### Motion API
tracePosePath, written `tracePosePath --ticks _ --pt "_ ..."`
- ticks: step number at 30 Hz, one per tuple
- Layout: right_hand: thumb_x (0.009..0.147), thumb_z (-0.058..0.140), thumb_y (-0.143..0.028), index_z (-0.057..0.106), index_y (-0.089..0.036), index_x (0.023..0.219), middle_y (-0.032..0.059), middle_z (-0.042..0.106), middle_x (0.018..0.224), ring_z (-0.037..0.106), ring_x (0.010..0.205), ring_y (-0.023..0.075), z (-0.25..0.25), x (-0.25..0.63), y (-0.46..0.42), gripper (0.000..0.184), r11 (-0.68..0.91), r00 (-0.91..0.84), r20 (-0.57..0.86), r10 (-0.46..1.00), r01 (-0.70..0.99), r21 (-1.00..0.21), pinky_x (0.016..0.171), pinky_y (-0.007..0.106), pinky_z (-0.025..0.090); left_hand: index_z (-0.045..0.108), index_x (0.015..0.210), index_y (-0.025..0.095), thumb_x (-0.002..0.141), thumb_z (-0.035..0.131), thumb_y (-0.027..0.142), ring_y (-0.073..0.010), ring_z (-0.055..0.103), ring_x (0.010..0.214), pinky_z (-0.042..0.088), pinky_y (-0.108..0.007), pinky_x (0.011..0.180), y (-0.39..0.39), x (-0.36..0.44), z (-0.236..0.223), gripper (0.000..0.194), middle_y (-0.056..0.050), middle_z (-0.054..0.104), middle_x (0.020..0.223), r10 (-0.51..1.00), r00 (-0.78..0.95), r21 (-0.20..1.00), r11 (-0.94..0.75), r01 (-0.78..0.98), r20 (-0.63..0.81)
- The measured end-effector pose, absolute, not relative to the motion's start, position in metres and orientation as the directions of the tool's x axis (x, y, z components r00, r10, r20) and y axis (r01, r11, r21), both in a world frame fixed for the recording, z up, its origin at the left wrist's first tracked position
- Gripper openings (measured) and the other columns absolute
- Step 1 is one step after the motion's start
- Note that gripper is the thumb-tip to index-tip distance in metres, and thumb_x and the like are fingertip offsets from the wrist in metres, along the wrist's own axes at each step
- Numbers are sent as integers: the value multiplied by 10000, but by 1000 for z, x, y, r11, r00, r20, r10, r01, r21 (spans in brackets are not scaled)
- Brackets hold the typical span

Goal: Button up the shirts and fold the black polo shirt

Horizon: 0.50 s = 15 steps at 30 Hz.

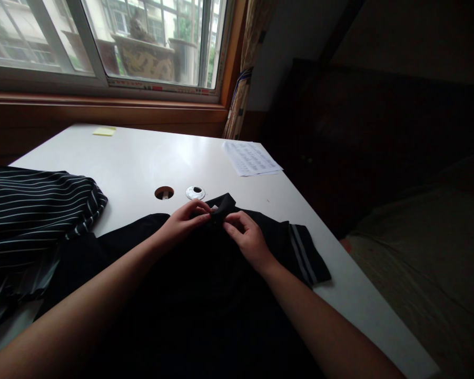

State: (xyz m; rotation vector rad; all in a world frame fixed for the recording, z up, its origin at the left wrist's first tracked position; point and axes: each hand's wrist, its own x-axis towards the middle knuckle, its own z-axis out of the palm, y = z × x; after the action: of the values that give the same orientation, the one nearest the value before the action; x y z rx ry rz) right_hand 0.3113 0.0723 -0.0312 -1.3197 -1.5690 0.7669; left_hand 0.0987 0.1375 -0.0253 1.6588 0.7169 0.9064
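My L hand (189, 217) & R hand (247, 237) each pinch the collar (224, 205) of the blk shirt (209, 295), spread on wht table (142, 158) w/ striped cloth (31, 216) to its L

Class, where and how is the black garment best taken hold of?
Probably by the collar of the black garment, pinched from both sides: left hand from the left, right hand from the right. The collar rises in a fold that thumb and fingers can close on, whereas the grey-striped sleeve lies flatter.
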Motion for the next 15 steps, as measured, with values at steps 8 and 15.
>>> tracePosePath --ticks 8,15 --pt "888 606 -396 654 -245 1019 40 655 911 583 767 178 -27 311 68 206 237 75 292 954 412 -880 732 317 480 652 1002 189 871 674 373 -205 637 982 503 -325 839 138 98 -25 227 -65 689 1065 830 512 963 -269 16 223" --pt "908 592 -358 664 -271 1102 28 637 914 568 764 165 -26 311 67 226 295 12 332 943 430 -854 766 321 483 646 1007 187 869 676 372 -201 635 959 500 -329 842 139 98 -26 232 -59 691 1016 832 515 967 -253 19 208"
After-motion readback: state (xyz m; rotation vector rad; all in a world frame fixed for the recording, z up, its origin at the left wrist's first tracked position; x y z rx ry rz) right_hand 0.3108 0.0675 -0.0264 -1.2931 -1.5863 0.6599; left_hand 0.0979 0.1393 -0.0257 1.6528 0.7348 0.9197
